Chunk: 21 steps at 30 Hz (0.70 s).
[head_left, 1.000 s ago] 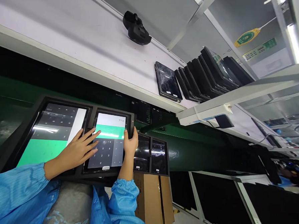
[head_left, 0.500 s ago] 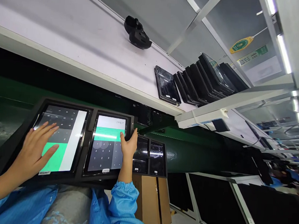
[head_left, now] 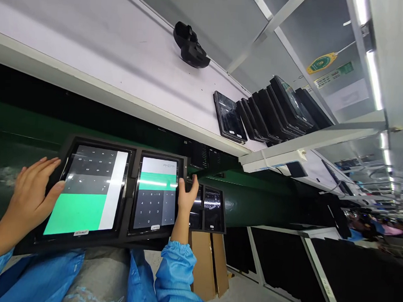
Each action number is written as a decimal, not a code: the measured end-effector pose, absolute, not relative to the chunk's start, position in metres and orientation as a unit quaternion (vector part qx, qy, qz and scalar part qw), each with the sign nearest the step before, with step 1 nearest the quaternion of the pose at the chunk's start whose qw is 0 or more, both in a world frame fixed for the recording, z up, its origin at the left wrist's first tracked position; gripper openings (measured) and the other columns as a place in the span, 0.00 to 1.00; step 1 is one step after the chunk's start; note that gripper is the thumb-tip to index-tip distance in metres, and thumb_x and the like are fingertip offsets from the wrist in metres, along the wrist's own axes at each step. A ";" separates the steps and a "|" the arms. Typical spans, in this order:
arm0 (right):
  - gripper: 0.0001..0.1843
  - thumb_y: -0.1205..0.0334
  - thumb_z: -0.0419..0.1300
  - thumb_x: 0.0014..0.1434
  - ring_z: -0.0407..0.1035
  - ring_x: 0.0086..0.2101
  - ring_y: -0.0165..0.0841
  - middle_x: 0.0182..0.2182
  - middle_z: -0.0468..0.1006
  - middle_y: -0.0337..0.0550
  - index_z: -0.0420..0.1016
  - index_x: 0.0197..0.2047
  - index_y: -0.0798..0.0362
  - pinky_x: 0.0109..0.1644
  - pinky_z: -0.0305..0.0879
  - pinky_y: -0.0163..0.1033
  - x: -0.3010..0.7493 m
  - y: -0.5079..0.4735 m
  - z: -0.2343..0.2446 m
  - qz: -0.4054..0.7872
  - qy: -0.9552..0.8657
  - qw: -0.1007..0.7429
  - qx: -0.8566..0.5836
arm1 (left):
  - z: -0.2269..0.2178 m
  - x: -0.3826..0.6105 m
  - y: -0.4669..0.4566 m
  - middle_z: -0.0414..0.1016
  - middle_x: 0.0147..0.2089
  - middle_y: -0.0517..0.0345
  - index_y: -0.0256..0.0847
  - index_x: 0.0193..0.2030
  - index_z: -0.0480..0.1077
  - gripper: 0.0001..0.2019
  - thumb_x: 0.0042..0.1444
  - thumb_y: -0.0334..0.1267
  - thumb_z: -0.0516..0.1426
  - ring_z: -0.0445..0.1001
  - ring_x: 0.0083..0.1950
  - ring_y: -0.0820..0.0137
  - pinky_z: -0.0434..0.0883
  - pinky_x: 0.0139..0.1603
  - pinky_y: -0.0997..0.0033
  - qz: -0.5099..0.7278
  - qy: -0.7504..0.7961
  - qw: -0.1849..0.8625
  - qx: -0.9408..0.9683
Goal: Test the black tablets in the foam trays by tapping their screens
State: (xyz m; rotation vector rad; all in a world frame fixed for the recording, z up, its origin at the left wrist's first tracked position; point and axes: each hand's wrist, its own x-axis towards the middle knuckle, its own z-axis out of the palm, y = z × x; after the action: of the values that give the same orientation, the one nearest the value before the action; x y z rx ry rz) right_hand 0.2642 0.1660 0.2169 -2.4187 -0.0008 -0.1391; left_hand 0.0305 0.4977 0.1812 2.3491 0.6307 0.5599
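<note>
Two tablets lie side by side in a black tray (head_left: 129,197) over my lap. The left tablet (head_left: 80,210) shows a calculator turned upside down, with a green block and a white strip. The right tablet (head_left: 153,205) displays an upright keypad under a green band. My left hand (head_left: 33,196) is open at the tray's left edge, fingers stretched, thumb near the left tablet's side. At the opposite edge, my right hand (head_left: 186,195) grips the tray beside the right tablet, thumb on the front; its other fingers are partly hidden.
Another tray with dark-screened tablets (head_left: 213,208) lies to the right, above cardboard (head_left: 204,264). On the white shelf (head_left: 101,60) are a black device (head_left: 193,51), a flat tablet (head_left: 230,116) and a row of several tablets (head_left: 278,110). A power strip (head_left: 271,161) is fixed to the shelf edge.
My left hand has come off the left tablet's screen to the tray's left edge. The tray and my right hand appear farther right as the view shifts slightly.
</note>
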 end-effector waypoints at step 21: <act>0.19 0.63 0.55 0.64 0.42 0.72 0.52 0.68 0.64 0.47 0.76 0.57 0.46 0.69 0.50 0.68 -0.037 0.344 0.174 -0.045 -0.118 0.294 -0.947 | 0.155 0.054 0.556 0.72 0.61 0.52 0.47 0.56 0.72 0.17 0.65 0.35 0.48 0.64 0.68 0.58 0.58 0.70 0.47 0.162 -0.066 0.365 0.914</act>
State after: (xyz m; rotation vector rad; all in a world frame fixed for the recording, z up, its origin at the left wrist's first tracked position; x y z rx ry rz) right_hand -0.0370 0.3436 0.1742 -2.5215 -0.3153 -0.1195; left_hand 0.0543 0.5562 0.1553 2.3510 -0.1693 0.4155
